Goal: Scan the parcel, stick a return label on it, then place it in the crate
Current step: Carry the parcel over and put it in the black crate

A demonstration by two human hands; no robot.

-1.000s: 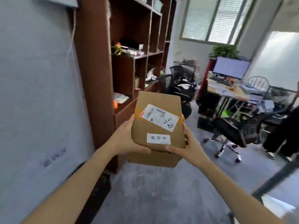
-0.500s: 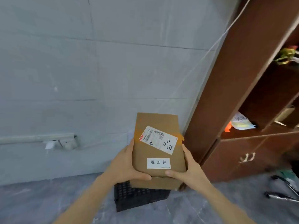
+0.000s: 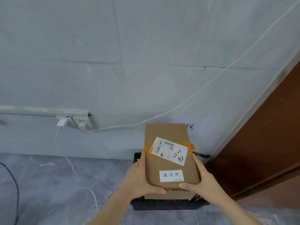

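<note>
Our left hand [image 3: 138, 177] and right hand [image 3: 203, 177] are both closed around the near end of the cardboard parcel [image 3: 170, 164], thumbs on its top face and fingers wrapped under its sides, so it is carried level between them. In the head view, the only one we have, what has changed is where we stand: a second ago the parcel was held up in front of the shelving with the office beyond it, and now we have turned to the grey wall [image 3: 146, 62] and the parcel hangs directly over the black crate [image 3: 162, 205] on the floor, hiding most of it. The white return label [image 3: 171, 175] sits stuck near the parcel's near edge, below the shipping label [image 3: 168, 151]. We judge that only the lowering into the crate remains; whether the parcel already touches it we cannot tell.
</note>
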